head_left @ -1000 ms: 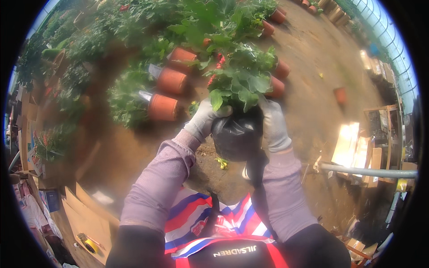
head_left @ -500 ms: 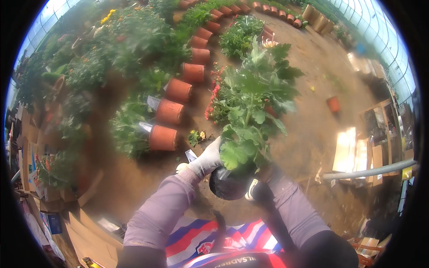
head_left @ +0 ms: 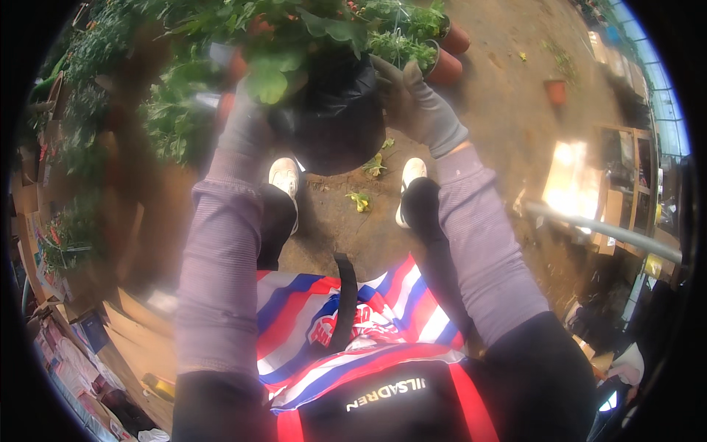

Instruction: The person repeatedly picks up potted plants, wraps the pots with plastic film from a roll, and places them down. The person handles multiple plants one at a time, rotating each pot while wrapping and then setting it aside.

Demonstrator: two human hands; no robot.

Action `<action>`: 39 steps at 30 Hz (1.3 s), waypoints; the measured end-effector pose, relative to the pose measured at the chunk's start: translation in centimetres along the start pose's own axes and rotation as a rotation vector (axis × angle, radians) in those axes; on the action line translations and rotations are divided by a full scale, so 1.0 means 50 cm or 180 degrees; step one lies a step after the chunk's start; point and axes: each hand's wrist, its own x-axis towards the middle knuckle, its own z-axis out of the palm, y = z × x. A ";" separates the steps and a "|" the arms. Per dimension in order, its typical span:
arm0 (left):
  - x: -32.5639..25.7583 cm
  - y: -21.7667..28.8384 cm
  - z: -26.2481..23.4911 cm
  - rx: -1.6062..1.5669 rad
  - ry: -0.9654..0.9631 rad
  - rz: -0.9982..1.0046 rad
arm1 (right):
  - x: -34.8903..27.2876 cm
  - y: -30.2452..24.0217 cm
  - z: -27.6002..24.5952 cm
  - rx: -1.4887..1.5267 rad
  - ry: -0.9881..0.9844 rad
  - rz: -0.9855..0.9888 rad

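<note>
A leafy green plant in a black plastic grow bag is held up in front of me at arm's length. My gloved left hand, blurred, grips the bag's left side, its fingers partly covered by leaves. On the opposite side, my gloved right hand presses its fingers against the bag, thumb raised. Below the bag, a torn yellow-green sprig lies on the brown ground between my shoes. Just past my right hand, a terracotta-coloured pot with a green plant lies tipped over.
Dense leafy plants line the left. A lone terracotta-coloured pot sits on the soil to the right. A grey pipe juts in near a wooden frame. Flattened cardboard stands at lower left.
Both hands have carried the bagged plant up and away from my body, slightly left. My arms are now stretched out, and the view has tilted down toward my apron and shoes.
</note>
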 end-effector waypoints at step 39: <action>-0.022 0.048 -0.077 -0.0932 0.0955 0.0750 | -0.143 0.097 0.435 -0.0044 0.0737 -0.0794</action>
